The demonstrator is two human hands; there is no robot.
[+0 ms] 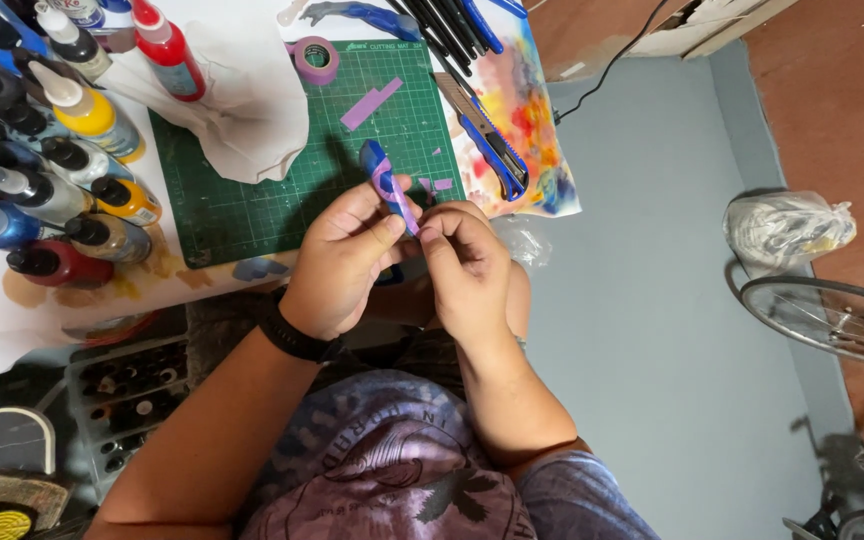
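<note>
Pinching a thin, light, limp purple tape strip (pixel 404 205) between left hand (pixel 344 255) and right hand (pixel 467 262) against a stiff blue utility knife (pixel 377 170), over the green cutting mat (pixel 252 190) at the worktop's near edge; probably best gripped by its ends.

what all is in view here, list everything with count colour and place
blue tool: one, blue with purple tape on it, held in both hands over the mat
cutting mat: one, green, on the table
tape roll: one, purple, mat's top edge
tape strips: a few, purple, on the mat
utility knife: one, blue and black, right of the mat
paint bottles: many, mixed colours, left of the mat
white cloth: one, mat's left corner
plastic bag: one, clear, floor at right
left hand: one, black wristband, gripping the tool
right hand: one, pinching the tape
</note>
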